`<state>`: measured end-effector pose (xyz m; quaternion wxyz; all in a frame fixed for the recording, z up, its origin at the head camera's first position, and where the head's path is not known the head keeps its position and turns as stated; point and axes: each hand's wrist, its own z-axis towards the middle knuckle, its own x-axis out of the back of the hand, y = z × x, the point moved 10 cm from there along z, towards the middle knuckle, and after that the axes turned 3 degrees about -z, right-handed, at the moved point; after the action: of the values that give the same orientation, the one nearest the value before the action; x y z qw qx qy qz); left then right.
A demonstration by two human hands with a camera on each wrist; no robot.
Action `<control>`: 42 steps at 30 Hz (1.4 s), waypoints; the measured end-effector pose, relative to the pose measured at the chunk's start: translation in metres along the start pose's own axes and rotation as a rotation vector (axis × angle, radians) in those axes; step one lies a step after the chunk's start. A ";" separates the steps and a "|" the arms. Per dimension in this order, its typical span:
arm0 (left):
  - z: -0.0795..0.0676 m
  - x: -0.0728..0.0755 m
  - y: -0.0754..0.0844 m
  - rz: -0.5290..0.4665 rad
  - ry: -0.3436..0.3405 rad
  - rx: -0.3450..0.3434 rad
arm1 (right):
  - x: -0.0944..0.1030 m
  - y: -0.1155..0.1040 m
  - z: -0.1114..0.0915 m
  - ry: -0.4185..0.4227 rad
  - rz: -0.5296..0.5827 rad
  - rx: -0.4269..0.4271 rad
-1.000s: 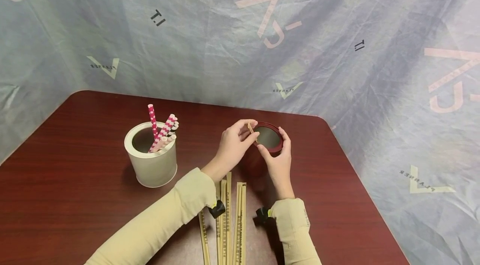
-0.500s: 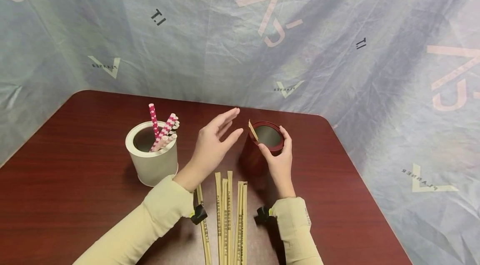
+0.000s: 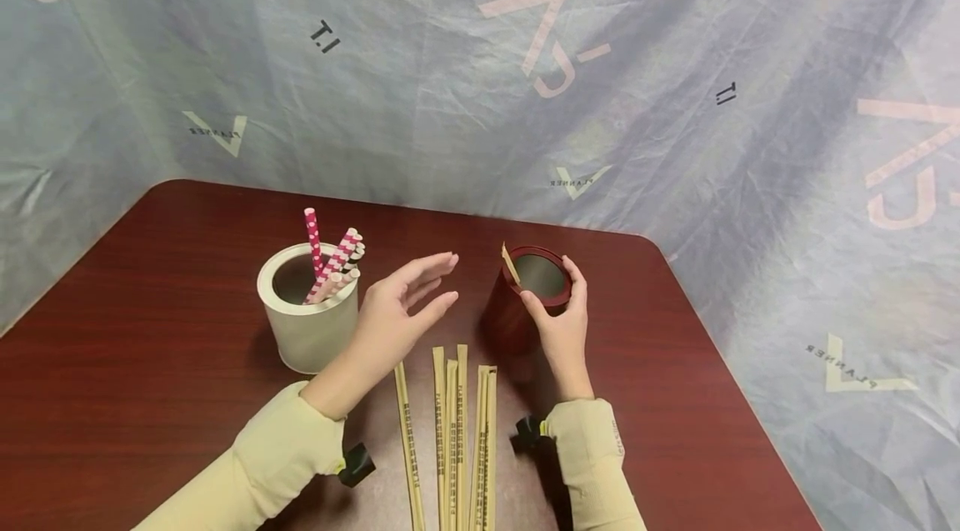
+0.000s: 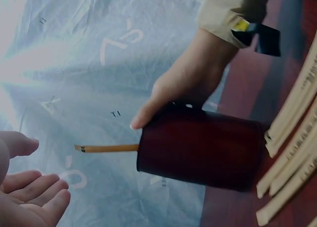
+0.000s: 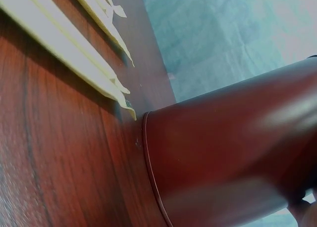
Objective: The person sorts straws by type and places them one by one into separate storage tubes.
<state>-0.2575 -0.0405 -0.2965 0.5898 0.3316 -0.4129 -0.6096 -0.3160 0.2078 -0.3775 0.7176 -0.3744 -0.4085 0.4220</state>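
Head view: the right hand (image 3: 562, 327) grips the red can (image 3: 508, 318), a wrapped straw (image 3: 512, 266) leaning inside; the left hand (image 3: 393, 306), fingers relaxed, hangs beside the white can (image 3: 311, 339) of patterned straws (image 3: 332, 264). Left wrist: the wrapped straw juts from the red can. Right wrist: the red can stands on the table (image 5: 74, 157).

One dark-red can (image 4: 198, 152), one off-white can (image 3: 311, 338) with straws (image 3: 341, 256) in white-dotted magenta, magenta-and-white stripe and black-and-white, wrapped sticks (image 3: 452, 439) in tan with dark print, bench (image 3: 697, 439) red-brown, dark-grained, sleeves (image 3: 592, 456) pale cream, backdrop (image 3: 420, 139) grey-blue, lettered pink, pale yellow and black.
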 end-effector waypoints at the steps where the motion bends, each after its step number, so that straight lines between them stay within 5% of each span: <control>1: -0.002 0.001 -0.003 0.006 -0.004 0.008 | 0.000 0.000 0.000 -0.001 0.000 0.001; 10: -0.014 0.006 -0.028 0.030 -0.028 0.069 | 0.000 0.001 -0.001 -0.016 0.006 -0.033; 16: -0.019 0.007 -0.046 0.040 -0.056 0.162 | 0.002 -0.021 -0.006 -0.019 -0.004 -0.042; 21: -0.024 0.011 -0.063 0.091 -0.078 0.227 | 0.001 -0.033 -0.009 -0.022 -0.007 -0.034; 28: -0.029 0.018 -0.076 0.227 -0.106 0.233 | 0.000 -0.036 -0.009 -0.027 0.002 -0.015; 31: -0.032 0.018 -0.085 0.278 -0.146 0.290 | 0.000 -0.036 -0.009 -0.026 0.000 -0.014; 37: -0.042 0.011 -0.114 0.205 -0.245 0.470 | 0.000 -0.036 -0.009 -0.024 -0.007 -0.010; 42: -0.046 0.010 -0.121 0.255 -0.267 0.491 | 0.000 -0.034 -0.009 -0.025 -0.006 -0.013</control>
<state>-0.2718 -0.0604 -0.4242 0.5043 0.3267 -0.6602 -0.4507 -0.2980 0.1938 -0.3506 0.7112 -0.3725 -0.4212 0.4219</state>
